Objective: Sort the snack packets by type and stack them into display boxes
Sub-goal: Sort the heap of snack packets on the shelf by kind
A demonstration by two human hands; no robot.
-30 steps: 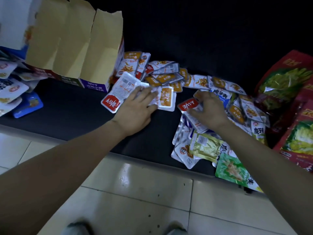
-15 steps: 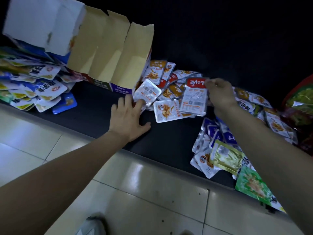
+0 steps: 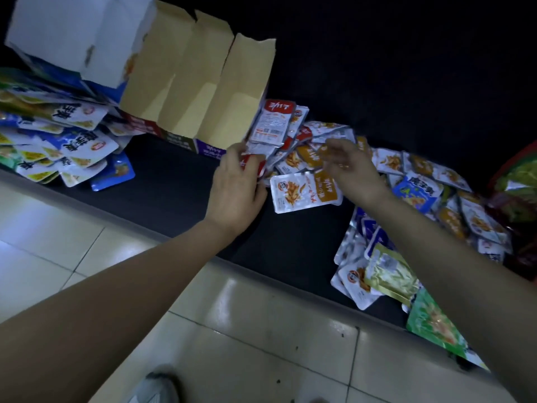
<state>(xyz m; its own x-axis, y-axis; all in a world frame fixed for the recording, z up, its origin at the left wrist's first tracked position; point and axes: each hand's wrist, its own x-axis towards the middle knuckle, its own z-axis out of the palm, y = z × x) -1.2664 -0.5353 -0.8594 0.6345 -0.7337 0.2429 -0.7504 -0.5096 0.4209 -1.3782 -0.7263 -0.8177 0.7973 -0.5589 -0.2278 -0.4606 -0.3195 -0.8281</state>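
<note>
- Left hand (image 3: 236, 184) grips a bunch of red-topped packets (image 3: 273, 123); its fingers are curled round the lower end of the bunch and we see mostly the back of the hand
- The bunch stands up past those fingertips, tilted, with the printed back of the front packet facing us
- Top of the bunch sits right beside the nearest flap of the display box (image 3: 200, 91); we cannot tell if it touches
- The display box stands just beyond the left fingertips and off to their left, flaps up, plain brown insides showing
- Right hand (image 3: 351, 167) is blurred; its fingers look loosely bent and a little apart, and we cannot tell whether they pinch anything
- Under and just past the right fingertips lies a heap of orange packets (image 3: 290, 161), overlapping each other
- A single orange packet (image 3: 305, 193) lies face up between the two hands, just below the right fingers and near the left knuckles
- Mixed packets (image 3: 453, 210) spread out to the right of the right wrist
- Blue packets (image 3: 72, 135) are piled well to the left of the left fingers, under a white box (image 3: 66, 33)
- A yellow-green packet (image 3: 389, 271) and a green packet (image 3: 433, 321) lie by the right forearm, well back from the fingers
- Everything sits on a dark mat (image 3: 174, 184) at the edge of a tiled floor (image 3: 261, 330)
</note>
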